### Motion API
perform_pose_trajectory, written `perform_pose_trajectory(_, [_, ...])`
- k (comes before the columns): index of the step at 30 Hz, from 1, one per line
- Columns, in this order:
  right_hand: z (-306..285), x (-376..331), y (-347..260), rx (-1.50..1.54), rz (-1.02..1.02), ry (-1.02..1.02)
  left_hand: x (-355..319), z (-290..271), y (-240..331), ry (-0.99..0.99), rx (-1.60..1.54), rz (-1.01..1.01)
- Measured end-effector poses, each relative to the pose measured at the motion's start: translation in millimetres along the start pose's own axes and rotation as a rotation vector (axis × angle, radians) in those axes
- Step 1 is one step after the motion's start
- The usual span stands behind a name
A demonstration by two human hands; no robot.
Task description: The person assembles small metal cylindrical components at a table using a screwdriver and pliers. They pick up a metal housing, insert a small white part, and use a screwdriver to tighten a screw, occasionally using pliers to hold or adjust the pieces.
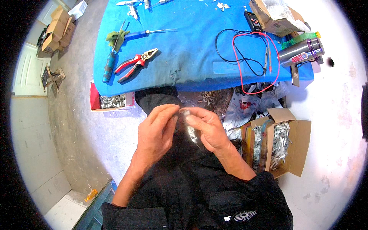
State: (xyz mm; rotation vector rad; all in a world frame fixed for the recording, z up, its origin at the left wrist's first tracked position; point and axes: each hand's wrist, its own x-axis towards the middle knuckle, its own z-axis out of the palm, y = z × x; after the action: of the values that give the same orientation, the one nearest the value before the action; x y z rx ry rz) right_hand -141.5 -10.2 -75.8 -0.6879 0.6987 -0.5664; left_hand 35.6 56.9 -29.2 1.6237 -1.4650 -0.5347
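Above my lap, my right hand pinches a small whitish, silvery part with a thin pointed end that hangs toward my palm's lower side. Its exact kind is too small and blurred to tell. My left hand is closed beside it, thumb and fingertips together at the part's upper end; whatever they grip is hidden. On the blue-covered table ahead lie red-and-black pliers, a blue-handled screwdriver and another screwdriver by a greenish rag.
At the right of the table are a multimeter with red and black leads, a steel thermos, a green bottle and a cardboard box. Below stand a box of metal pieces and an open carton of silvery strips.
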Motion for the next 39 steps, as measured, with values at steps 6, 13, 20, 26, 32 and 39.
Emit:
perform_pose_trajectory(6, [3,4,-4,0.189,-0.098,0.117,-25,13,4,-0.12,-0.168,-0.288])
perform_pose_trajectory(13, [3,0,-7,-0.207,-0.235,0.118,-24,5,-3,-0.111,0.02,-0.149])
perform_pose_trajectory(20, [9,-5,-33,-1.198,-0.778,-0.043,-18,-25,-6,-0.237,0.059,-0.062])
perform_pose_trajectory(26, [2,-3,-35,-1.421,-0.789,-0.246,-21,-36,-6,-0.292,0.115,0.007])
perform_pose_trajectory(32, [9,-6,-42,-1.419,-0.563,-0.345,-14,-34,-2,-0.18,0.574,0.338])
perform_pose_trajectory(39, [10,-3,-26,-1.291,-0.545,-0.346,-25,-41,-15,-0.262,0.63,0.349])
